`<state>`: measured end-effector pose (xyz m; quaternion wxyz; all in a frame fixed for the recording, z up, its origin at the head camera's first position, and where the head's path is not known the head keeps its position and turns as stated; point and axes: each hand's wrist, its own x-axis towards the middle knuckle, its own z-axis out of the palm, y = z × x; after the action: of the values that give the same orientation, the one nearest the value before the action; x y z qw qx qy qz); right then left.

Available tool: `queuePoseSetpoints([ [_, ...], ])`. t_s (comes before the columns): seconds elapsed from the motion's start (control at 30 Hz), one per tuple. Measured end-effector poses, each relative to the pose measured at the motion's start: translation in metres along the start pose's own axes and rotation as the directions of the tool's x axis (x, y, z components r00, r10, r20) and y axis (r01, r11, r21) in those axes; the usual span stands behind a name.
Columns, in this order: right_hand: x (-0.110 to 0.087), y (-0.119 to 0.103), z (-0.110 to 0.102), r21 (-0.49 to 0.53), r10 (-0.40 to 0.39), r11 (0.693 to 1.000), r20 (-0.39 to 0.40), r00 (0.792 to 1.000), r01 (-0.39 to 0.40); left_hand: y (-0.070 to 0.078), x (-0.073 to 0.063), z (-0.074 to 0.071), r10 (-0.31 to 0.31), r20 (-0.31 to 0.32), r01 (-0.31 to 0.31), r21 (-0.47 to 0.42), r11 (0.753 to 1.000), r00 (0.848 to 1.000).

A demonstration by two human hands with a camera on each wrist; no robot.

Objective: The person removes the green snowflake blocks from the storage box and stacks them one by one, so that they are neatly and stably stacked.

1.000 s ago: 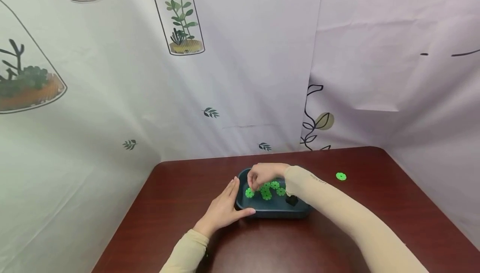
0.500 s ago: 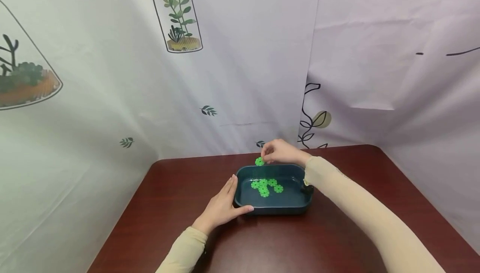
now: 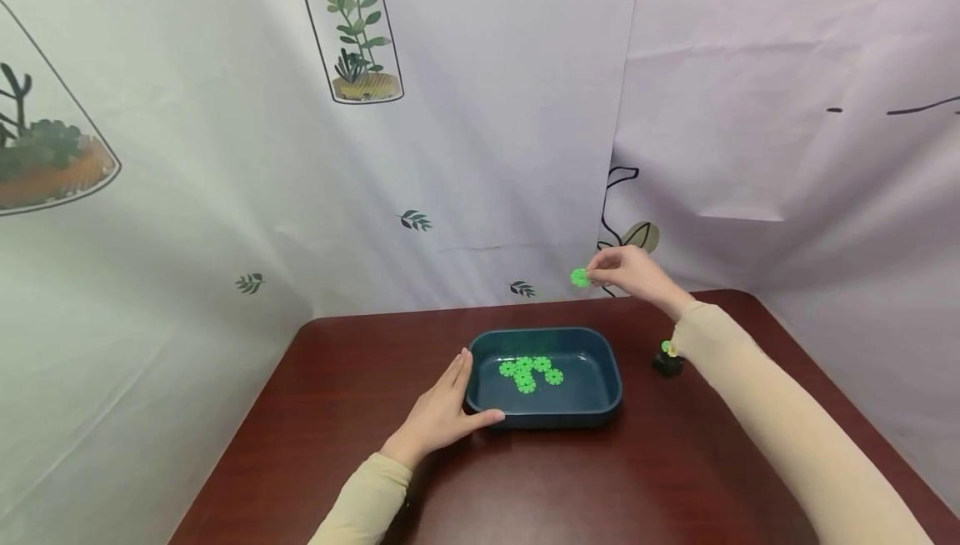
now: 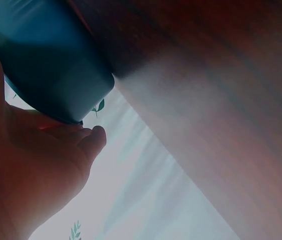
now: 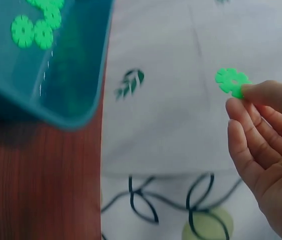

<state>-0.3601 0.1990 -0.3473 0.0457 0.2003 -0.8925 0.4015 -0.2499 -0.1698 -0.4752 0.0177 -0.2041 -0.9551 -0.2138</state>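
My right hand (image 3: 633, 272) pinches a green notched plastic disc (image 5: 231, 80) between thumb and fingertips, raised beyond the far right part of the tray. The disc has a hole in its middle and slots round its edge. Several similar green discs (image 3: 526, 385) lie in a cluster, some overlapping, on the floor of the dark blue tray (image 3: 577, 399). My left hand (image 3: 437, 420) rests against the tray's left end, fingers straight along the side and thumb at the near rim. In the left wrist view, that hand lies beside the tray's outer wall (image 4: 50, 60).
The tray stands on a dark red wooden table (image 3: 555, 482). Another green disc (image 3: 666, 347) shows at the table's right, partly hidden by the right cuff and a black wrist camera (image 3: 667, 364). A pale cloth (image 3: 480, 153) printed with plants hangs behind the table.
My right hand has lifted one green disc from the tray's left part, carried it up past the far rim, then to the right. My left hand has stayed at the tray's left end.
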Motion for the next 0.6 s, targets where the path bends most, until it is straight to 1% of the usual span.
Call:
queuePoseSetpoints([
  [0.2, -0.022, 0.018, -0.031, -0.041, 0.055, 0.998, -0.039, 0.998, -0.057, 0.000, 0.001, -0.001, 0.005, -0.004, -0.005, 0.014, 1.000, 1.000],
  [0.37, -0.038, 0.033, -0.051, -0.072, 0.115, 0.990, -0.089, 0.989, -0.122, -0.001, 0.002, -0.001, 0.012, 0.000, -0.012, 0.013, 1.000, 1.000],
  [0.47, -0.046, 0.041, -0.058, -0.075, 0.133, 0.987, -0.101, 0.986, -0.141, -0.001, 0.002, 0.000, 0.004, 0.004, -0.004, 0.012, 1.000, 1.000],
  [0.6, -0.053, 0.058, -0.059, -0.063, 0.163, 0.984, -0.091, 0.982, -0.169, -0.001, 0.002, 0.001, 0.005, -0.006, -0.005, 0.006, 1.000, 1.000],
])
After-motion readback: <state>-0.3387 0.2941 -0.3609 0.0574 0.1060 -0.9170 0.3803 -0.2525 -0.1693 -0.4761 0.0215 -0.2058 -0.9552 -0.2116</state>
